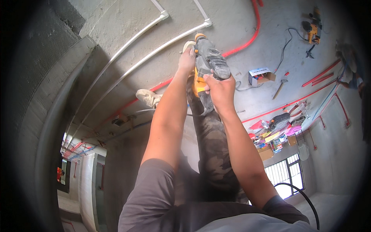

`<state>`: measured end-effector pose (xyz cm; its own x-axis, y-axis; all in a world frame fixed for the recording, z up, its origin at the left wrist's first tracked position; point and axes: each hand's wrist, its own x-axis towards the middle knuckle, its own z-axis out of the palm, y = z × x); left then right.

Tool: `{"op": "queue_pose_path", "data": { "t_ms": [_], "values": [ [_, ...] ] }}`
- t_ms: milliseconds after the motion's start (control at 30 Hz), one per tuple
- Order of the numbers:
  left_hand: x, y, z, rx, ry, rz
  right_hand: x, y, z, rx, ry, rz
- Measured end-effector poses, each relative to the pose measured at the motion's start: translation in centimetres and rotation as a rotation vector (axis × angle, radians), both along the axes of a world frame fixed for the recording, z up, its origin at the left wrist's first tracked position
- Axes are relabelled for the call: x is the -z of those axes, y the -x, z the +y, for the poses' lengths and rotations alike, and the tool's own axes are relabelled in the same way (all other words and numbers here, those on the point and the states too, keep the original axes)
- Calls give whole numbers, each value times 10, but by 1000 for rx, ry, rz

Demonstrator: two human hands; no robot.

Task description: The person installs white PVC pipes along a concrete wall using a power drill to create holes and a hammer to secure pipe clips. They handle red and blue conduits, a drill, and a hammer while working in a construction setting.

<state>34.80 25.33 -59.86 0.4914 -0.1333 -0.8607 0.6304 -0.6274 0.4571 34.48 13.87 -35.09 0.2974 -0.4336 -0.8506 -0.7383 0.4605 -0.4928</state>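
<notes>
A dusty yellow-and-grey power drill [209, 58] is held out below me over the concrete floor. My left hand [187, 60] is closed on its front part at the left side, with the fingertips partly hidden. My right hand [219, 89] wraps round the handle at the rear, and a grey cable runs from there. A beige shoe [148, 98] shows beside my left forearm, and a camouflage trouser leg [208, 147] is under the tool.
White pipes [158, 50] and red conduit [241, 48] run along the floor. To the right are another yellow power tool [313, 33], a cardboard box [262, 80], a hammer [279, 89], loose red tubes [320, 75] and cluttered supplies [278, 135]. A concrete edge [58, 73] lies left.
</notes>
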Motion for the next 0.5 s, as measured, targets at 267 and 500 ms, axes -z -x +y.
{"op": "queue_pose_path", "data": {
  "t_ms": [267,500],
  "values": [
    [14,-6,-5,-4,71,-13,5,-26,-12,8,-57,59],
    [22,-6,-3,-33,73,27,3,-35,-14,33,-90,63]
  ]
}}
